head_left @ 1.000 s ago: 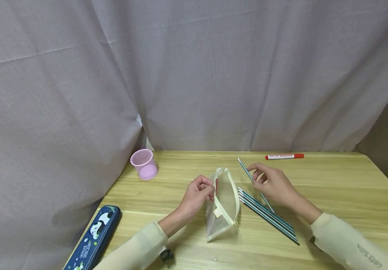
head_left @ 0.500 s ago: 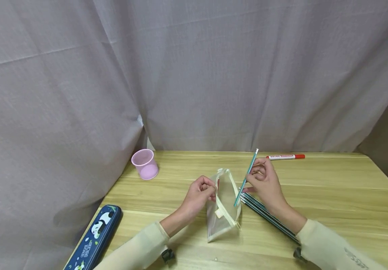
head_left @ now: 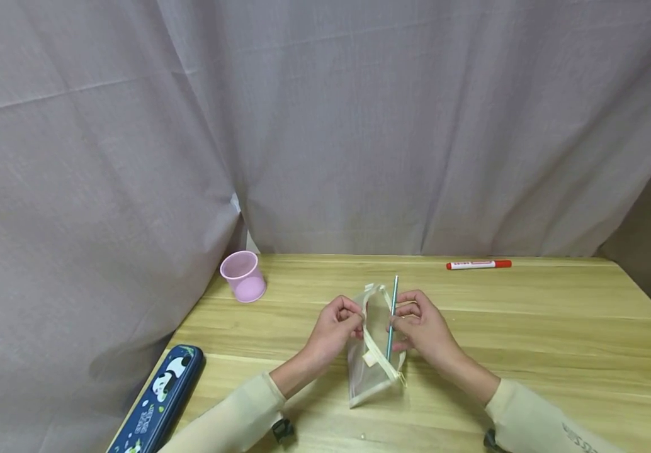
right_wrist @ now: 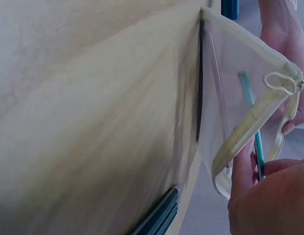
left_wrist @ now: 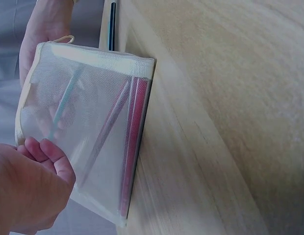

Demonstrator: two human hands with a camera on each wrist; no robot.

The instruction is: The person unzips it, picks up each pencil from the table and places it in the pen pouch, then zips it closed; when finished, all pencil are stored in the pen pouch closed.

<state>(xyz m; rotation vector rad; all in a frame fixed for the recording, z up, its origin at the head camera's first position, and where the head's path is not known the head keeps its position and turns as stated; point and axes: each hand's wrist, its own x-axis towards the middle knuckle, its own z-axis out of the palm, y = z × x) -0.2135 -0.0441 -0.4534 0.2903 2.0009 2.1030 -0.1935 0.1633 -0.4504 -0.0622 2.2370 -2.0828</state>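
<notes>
A cream mesh zip pouch [head_left: 359, 371] stands unzipped at the middle of the table. My left hand [head_left: 333, 324] pinches the left edge of its mouth. In my right hand [head_left: 424, 327], thumb and fingers grip a teal pencil [head_left: 394, 296], its lower end inside the pouch mouth. Through the mesh in the left wrist view, the teal pencil [left_wrist: 66, 98] shows slanted, and red pencil-like sticks [left_wrist: 135, 132] lie along the pouch's bottom side. Several dark green pencils [right_wrist: 159, 215] rest on the table beside the pouch; my right hand and arm hide them in the head view.
At the back left stands a pink cup [head_left: 249, 286]. A navy panda pencil case [head_left: 161, 396] lies at the front left edge. Near the back edge on the right is a red-and-white marker [head_left: 478, 265]. Grey curtains [head_left: 331, 126] hang behind and left of the table.
My right hand has lifted the teal pencil off the pile, turned it more upright and carried it left, its lower end into the pouch. The left hand has kept its pinch.
</notes>
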